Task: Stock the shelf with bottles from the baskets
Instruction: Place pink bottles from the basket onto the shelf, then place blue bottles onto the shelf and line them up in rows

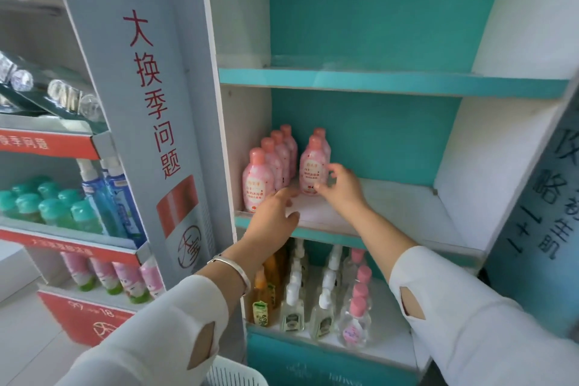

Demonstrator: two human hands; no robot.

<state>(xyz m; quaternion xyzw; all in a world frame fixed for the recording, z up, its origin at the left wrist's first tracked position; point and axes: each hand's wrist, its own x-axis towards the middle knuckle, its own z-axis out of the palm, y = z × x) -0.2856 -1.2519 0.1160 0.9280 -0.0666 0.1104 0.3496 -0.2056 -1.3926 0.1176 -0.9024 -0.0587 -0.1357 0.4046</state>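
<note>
At far left we see a red-trimmed display [47, 142] stocked with green-capped bottles [47, 207] and blue spray bottles [106, 194], then a grey panel [147, 88] bearing red characters. Beside it stands the teal shelf unit [376, 81], where a row of pink bottles [255, 178] runs front to back along the left wall of the middle shelf [391, 207]. The left hand [272, 216], a silver bracelet [233, 269] on its wrist, reaches over the shelf's front edge, fingers straight and holding nothing; we cannot tell whether they touch the front bottle. Just to its right, the right hand [340, 186] grips a pink bottle [313, 166] standing upright on the middle shelf, thumb and fingers curled round its lower half, with one more behind it. Below, amber bottles [261, 298], clear pump bottles [293, 307] and pink-capped bottles [355, 320] line the bottom shelf, and a white basket [235, 373] shows at the lower edge
</note>
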